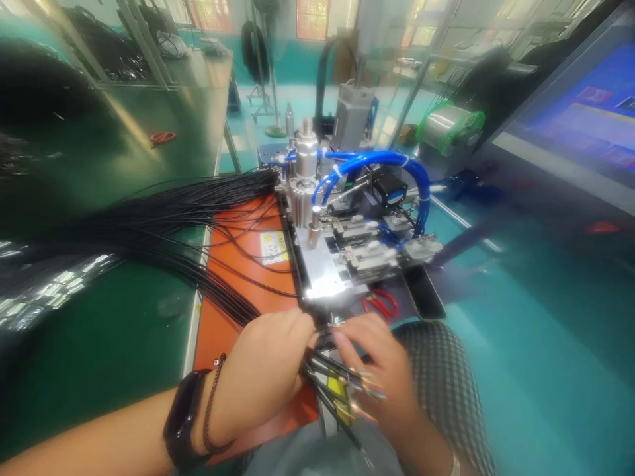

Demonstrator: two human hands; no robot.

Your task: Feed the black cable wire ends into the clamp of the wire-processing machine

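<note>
My left hand [272, 354], with a black band and a braided bracelet at its wrist, is closed around a bunch of black cables [327, 370]. The stripped ends of these cables fan out to the right, showing thin coloured wires [370, 387]. My right hand [381, 360] is just beside it, thumb and forefinger pinched at the tip of one black cable; the exact contact is blurred. Both hands are at the front edge of a bench machine [322, 264] with a metal plate, an upright cylinder and blue air hoses [384, 158].
A thick sheaf of black cables [163, 211] runs from the green table [149, 330] over the orange bench top [238, 264]. A phone [424, 293] and red-handled tool [381, 303] are right of the machine. Behind stand a green wire spool [449, 127] and a screen [590, 112].
</note>
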